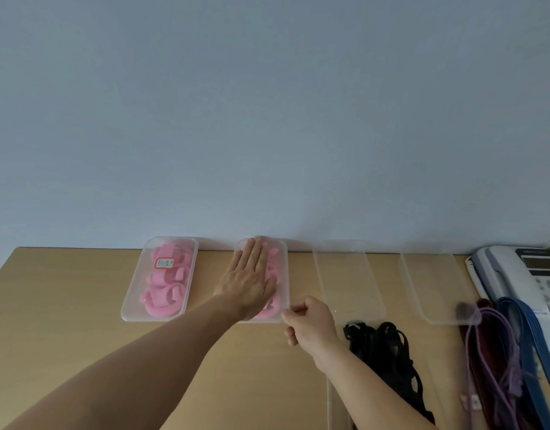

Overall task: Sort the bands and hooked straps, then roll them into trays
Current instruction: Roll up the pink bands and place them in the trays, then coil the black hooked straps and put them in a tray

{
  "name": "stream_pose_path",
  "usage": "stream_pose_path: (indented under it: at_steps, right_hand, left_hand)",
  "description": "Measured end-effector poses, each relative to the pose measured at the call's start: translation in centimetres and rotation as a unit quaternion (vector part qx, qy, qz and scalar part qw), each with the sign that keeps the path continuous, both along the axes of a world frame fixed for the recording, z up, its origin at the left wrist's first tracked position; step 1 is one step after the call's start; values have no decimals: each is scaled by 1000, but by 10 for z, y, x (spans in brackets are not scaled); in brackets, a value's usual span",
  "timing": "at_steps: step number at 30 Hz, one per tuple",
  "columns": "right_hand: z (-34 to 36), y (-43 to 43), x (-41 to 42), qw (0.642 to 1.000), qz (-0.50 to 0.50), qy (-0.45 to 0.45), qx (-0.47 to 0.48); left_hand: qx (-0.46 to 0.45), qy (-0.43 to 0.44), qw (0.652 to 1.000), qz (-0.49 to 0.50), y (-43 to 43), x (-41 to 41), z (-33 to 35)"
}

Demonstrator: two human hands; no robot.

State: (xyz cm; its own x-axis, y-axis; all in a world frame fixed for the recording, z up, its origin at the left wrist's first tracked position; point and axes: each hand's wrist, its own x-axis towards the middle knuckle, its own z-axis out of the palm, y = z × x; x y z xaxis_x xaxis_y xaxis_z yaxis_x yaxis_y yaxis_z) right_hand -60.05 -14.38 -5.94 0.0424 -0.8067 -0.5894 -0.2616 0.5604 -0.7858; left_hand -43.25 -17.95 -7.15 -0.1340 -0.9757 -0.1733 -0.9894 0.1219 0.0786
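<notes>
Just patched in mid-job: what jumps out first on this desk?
Bright pink bands fill the two leftmost trays by the wall. The left hand lies flat on the second tray while the right hand pinches its near corner. Two empty trays sit further right, black straps and coloured bands heaped before them.

Single head view, wide-angle, above near edge of desk [65,305], facing across desk to wall [267,103] behind it. Pitch shallow: wall fills upper half, desk close below.

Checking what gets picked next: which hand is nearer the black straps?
Right. The right hand sits just left of the black straps; the left hand lies flat on a tray farther left.
</notes>
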Motion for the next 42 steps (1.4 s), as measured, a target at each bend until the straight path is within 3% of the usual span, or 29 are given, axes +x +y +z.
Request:
stream_pose_path:
  at_steps: [7,15,21,25,30,35,42]
  right_hand:
    - [2,9,6,999,-4,28,-27]
    - [17,46,-14,980,94,148,-99]
    - [40,77,-75,949,64,246,-184]
    - [45,85,-122,919,50,326,-215]
    - [32,94,-162,879,106,415,-210]
    - [22,102,-181,886,210,390,-137]
    - [20,86,-196,940,166,259,-145]
  left_hand:
    - [-26,-13,1000,-8,37,-10,-6]
    - [-9,-13,1000,12,37,-3,-23]
    - [1,-27,999,33,43,-19,9]
    - [-38,71,997,-10,66,-67,43]
    - [55,219,972,-57,105,-117,57]
    - [84,214,973,-6,122,-140,65]
    - [143,209,966,49,132,-177,78]
